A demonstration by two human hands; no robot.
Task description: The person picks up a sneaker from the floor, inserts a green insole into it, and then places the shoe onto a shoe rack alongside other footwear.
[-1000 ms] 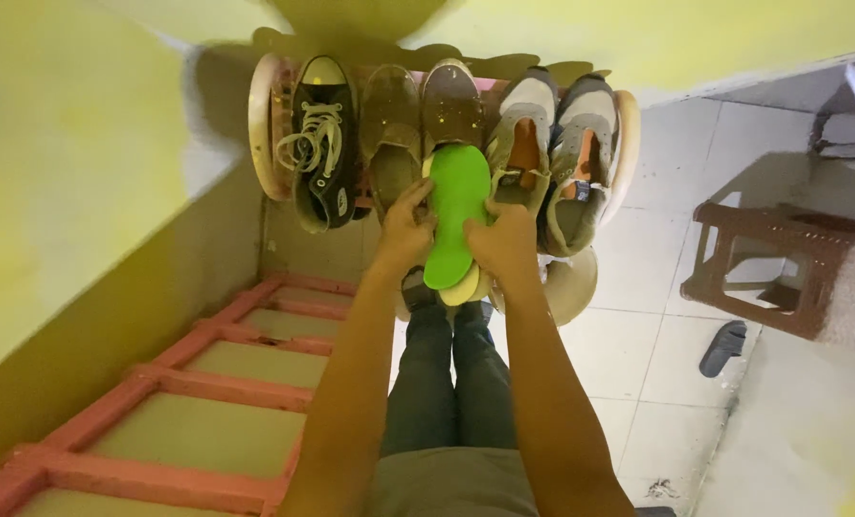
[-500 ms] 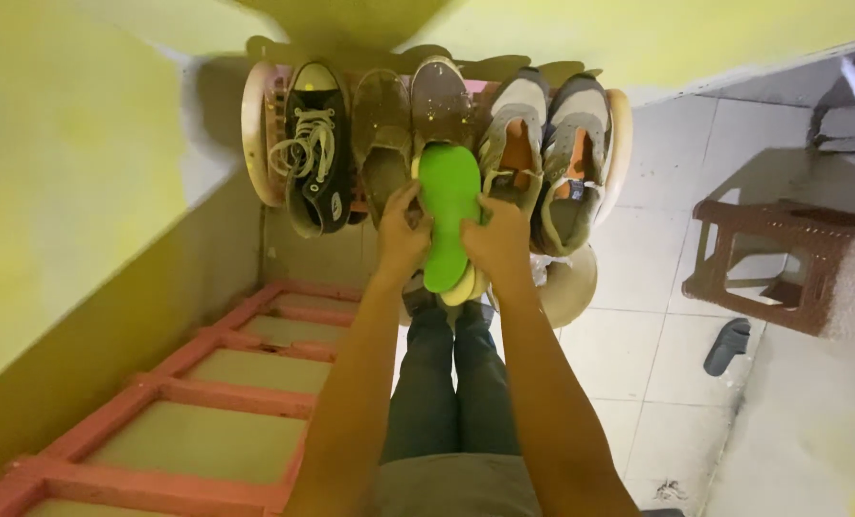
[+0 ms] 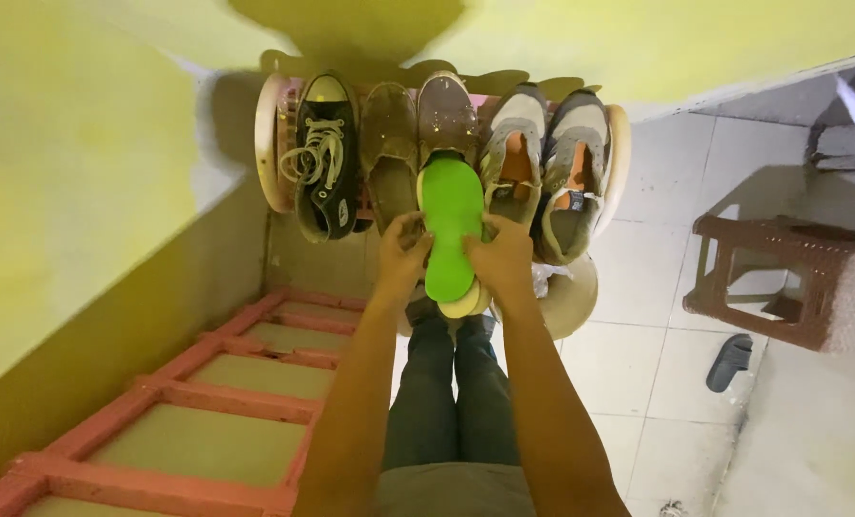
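Two hands, the left hand (image 3: pixel 404 251) and right hand (image 3: pixel 501 257), are clasping a green insole (image 3: pixel 451 225) by its edges, hovering it over the brown slip-on shoe (image 3: pixel 447 120) on the rack (image 3: pixel 272 144); seating its toe inside likely needs care.

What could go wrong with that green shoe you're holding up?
Both hands, left hand and right hand, pinch only the lower half of the green-soled shoe, so it might slip and drop. It sits tight between the brown shoe and the grey shoe, so it could knock either one off the rack.
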